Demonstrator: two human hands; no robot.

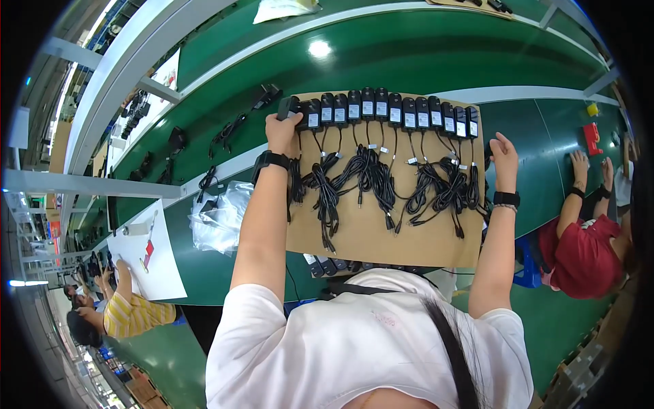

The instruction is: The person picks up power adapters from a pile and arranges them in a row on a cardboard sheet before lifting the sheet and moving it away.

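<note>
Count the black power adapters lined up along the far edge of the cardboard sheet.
14, side by side in one row of adapters along the cardboard sheet, far edge. The left hand holds the leftmost; the right hand is by the rightmost. More may be hidden beneath the near edge.

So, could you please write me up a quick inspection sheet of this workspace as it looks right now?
Surface: green conveyor belt with a brown cardboard sheet laid on it.
Job's things: a row of black power adapters along the sheet's far edge, white labels up; more adapters show under its near edge.
Clutter: clear plastic bags, a white paper sheet, loose adapters further up the belt.
Grippers: left hand grips the end adapter of the row; right hand is open at the sheet's right edge.
Cables: bundled black cords lie on the cardboard.
Surroundings: seated workers, one in red, one in yellow stripes.
</note>
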